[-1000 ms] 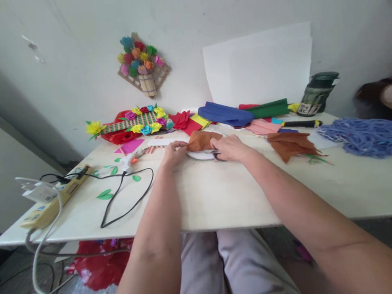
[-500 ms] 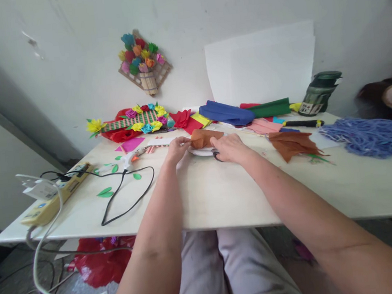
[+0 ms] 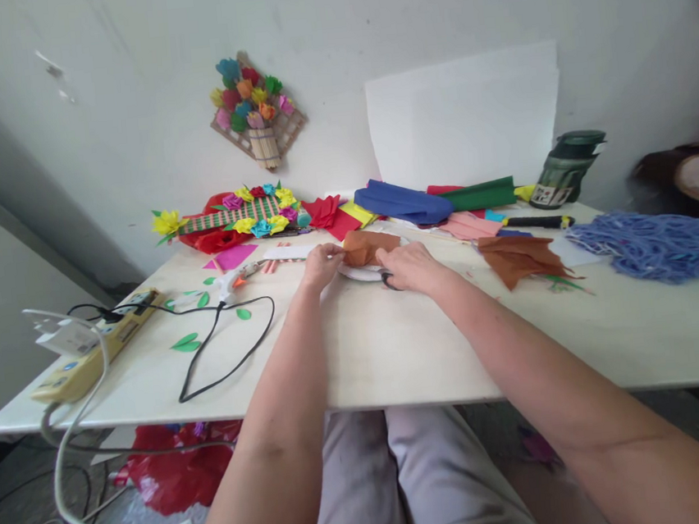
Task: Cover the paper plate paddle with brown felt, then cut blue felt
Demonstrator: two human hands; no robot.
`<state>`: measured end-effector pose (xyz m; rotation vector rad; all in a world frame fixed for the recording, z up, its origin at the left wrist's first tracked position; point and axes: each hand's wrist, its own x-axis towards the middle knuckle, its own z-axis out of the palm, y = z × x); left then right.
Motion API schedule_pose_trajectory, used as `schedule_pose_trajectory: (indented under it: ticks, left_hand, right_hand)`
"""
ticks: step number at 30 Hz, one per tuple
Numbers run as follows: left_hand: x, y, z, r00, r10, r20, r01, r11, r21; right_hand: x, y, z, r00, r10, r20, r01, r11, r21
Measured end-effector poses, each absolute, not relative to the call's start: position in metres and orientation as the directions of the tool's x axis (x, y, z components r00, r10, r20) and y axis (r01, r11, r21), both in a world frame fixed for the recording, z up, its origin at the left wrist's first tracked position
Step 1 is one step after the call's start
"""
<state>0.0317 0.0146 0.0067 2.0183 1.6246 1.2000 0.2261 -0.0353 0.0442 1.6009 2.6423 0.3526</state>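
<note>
A piece of brown crepe paper [image 3: 371, 247] lies over a white round plate-like piece [image 3: 360, 274] on the table. My left hand [image 3: 323, 264] pinches the paper's left edge between thumb and fingers. At the paper's right side is my right hand [image 3: 412, 266], its fingers curled and one fingertip against the paper. Below that hand shows a black loop, the handle of scissors [image 3: 390, 281]; their blades are hidden.
On the left are a glue gun [image 3: 227, 287], its black cord, green paper leaves [image 3: 186, 343] and a power strip [image 3: 98, 344]. Folded coloured paper [image 3: 402, 201] lines the back. Rightward are more brown paper [image 3: 519, 259], blue yarn [image 3: 657, 245] and a bottle [image 3: 567, 171].
Both hands stay at the brown paper with almost the same grip. The view has shifted very slightly; nothing else visibly moves.
</note>
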Motion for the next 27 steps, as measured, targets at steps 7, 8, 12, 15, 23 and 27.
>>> schedule_pose_trajectory:
  ticks: [7,8,12,15,23,27]
  left_hand:
    - [0.034,0.016,0.006,0.030,0.902,0.431,0.662,-0.341,0.668]
    - [0.035,0.016,0.006,0.032,0.900,0.435,0.662,-0.345,0.666]
    - [0.036,0.018,0.005,0.044,0.898,0.438,0.667,-0.353,0.657]
    - [0.037,0.018,0.005,0.047,0.901,0.432,0.677,-0.347,0.649]
    - [0.036,0.019,0.004,0.055,0.896,0.441,0.667,-0.361,0.651]
    - [0.037,0.019,0.004,0.059,0.893,0.447,0.649,-0.374,0.663]
  right_hand:
    - [0.223,-0.040,0.045,-0.458,0.879,0.129,0.878,0.425,0.222]
    - [0.222,-0.041,0.045,-0.456,0.879,0.137,0.879,0.422,0.221]
    - [0.220,-0.039,0.043,-0.454,0.879,0.147,0.883,0.420,0.211]
    - [0.219,-0.037,0.041,-0.463,0.874,0.147,0.879,0.430,0.207]
    - [0.217,-0.036,0.041,-0.471,0.873,0.126,0.875,0.444,0.194]
    - [0.215,-0.036,0.041,-0.450,0.885,0.116,0.888,0.430,0.164]
